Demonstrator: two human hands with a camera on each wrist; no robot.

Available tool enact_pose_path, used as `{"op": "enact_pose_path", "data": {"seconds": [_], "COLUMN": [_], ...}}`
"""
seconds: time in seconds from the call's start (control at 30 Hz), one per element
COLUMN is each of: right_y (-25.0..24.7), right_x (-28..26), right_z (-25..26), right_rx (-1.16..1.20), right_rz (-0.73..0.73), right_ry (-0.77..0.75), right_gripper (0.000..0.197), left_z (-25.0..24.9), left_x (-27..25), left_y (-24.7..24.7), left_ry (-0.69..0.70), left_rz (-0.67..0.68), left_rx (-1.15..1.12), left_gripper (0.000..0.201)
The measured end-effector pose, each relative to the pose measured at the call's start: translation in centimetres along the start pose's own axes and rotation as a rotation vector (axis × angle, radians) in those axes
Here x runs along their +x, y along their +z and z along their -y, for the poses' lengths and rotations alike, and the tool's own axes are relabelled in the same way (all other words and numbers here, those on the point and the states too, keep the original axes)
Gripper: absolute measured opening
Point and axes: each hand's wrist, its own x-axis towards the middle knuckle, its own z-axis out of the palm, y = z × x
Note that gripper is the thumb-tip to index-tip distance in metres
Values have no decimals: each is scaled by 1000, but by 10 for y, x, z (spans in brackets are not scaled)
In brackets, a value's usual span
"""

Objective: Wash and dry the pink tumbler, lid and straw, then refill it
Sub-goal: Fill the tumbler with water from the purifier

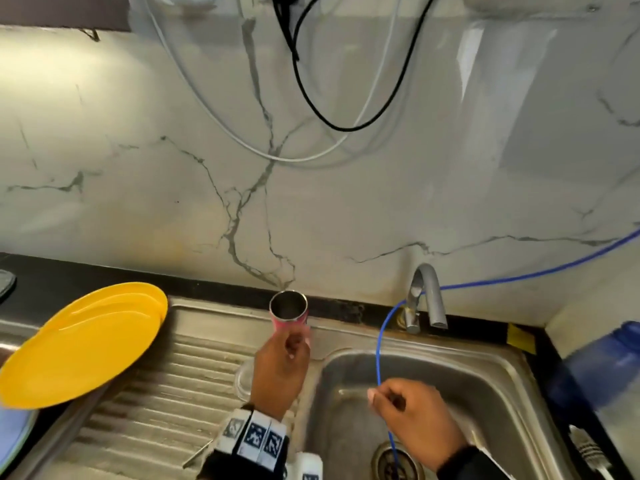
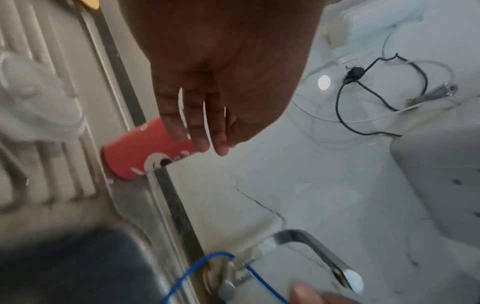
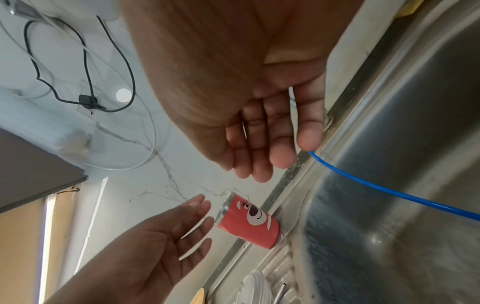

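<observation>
— Tumbler (image 3: 249, 220) first: where is it, and why there?

— Low in the middle of the right-wrist view, upright on the back ledge of the sink (image 1: 512, 372), mouth open. My guess is it stands there so water can be fed in from above.

— Is the left hand (image 3: 155, 244) holding it?

— No. Its fingers are straight and slightly spread, just beside the cup, with a gap between them and the rim.

— And the right hand (image 1: 415, 420)?

— Lower right of the head view, over the basin. Its fingertips seem to pinch the thin blue tube (image 1: 381, 348), though from the wrist camera the fingers look fairly straight, so the grip is light at best. Probably it is steering the tube's end toward the cup for refilling.

— Lid and straw?

— A clear round lid (image 3: 253, 288) lies on the ribbed drainboard at the bottom edge; a thin metal rod beside it may be the straw, I cannot tell.
</observation>
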Motion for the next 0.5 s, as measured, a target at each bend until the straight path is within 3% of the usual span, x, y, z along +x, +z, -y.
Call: {"op": "enact_pose_path", "data": {"seconds": [0.07, 0.17, 0.3, 0.4, 0.5], "right_y": [-1, 1, -1, -3, -5], "right_x": [3, 6, 7, 6, 5], "right_z": [2, 4, -3, -13, -21], "right_rx": [-1, 41, 41, 53, 31], "right_rz": [18, 38, 58, 70, 58], "right_ry": [14, 15, 24, 23, 31], "right_gripper": [29, 29, 33, 42, 35], "left_z": [9, 20, 31, 41, 43], "left_x": [24, 61, 93, 106, 110], "left_y": [-8, -9, 5, 18, 21], "left_ry": [-12, -67, -207, -258, -250], "left_rz": [-48, -45, 167, 344, 331], "left_rx": [64, 187, 405, 470, 426], "left_gripper": [27, 68, 113, 117, 109]}}
